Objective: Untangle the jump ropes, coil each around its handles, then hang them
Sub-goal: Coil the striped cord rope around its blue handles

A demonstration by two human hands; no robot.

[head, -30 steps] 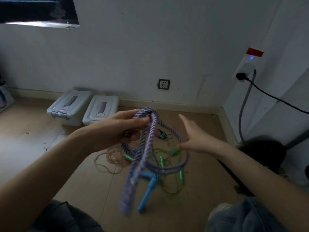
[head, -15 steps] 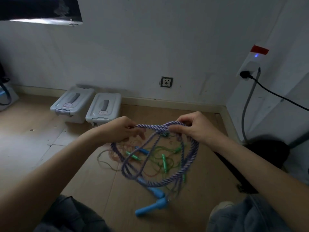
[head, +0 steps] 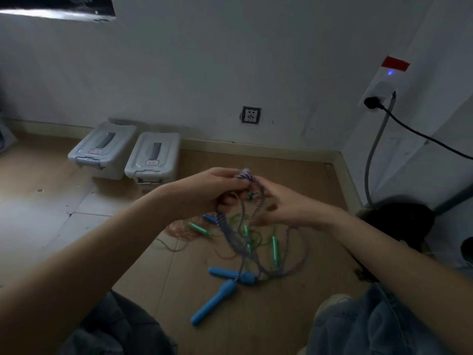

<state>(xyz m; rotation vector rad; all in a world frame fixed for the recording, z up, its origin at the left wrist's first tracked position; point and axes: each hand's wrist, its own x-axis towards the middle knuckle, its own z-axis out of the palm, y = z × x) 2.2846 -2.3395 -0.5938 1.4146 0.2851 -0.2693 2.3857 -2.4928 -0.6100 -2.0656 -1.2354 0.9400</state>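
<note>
A purple braided jump rope (head: 239, 242) hangs in loops from my two hands down to the floor. My left hand (head: 204, 190) pinches its top bend at about chest height. My right hand (head: 284, 206) touches the same strands just to the right, fingers partly curled around them. The rope's two blue handles (head: 222, 285) lie on the wooden floor below. Under the loops lies a tangle of thin green rope with green handles (head: 274, 249) and an orange-pink rope (head: 179, 230).
Two grey lidded storage boxes (head: 128, 152) stand against the back wall to the left. A wall socket (head: 251, 115) is behind. A black cable and grey hose (head: 373, 149) run down the right wall to a dark object (head: 399, 221). My knees frame the bottom.
My hands have come together, so the stretched length of purple rope between them is now bunched at one point. The blue handles rest lower on the floor.
</note>
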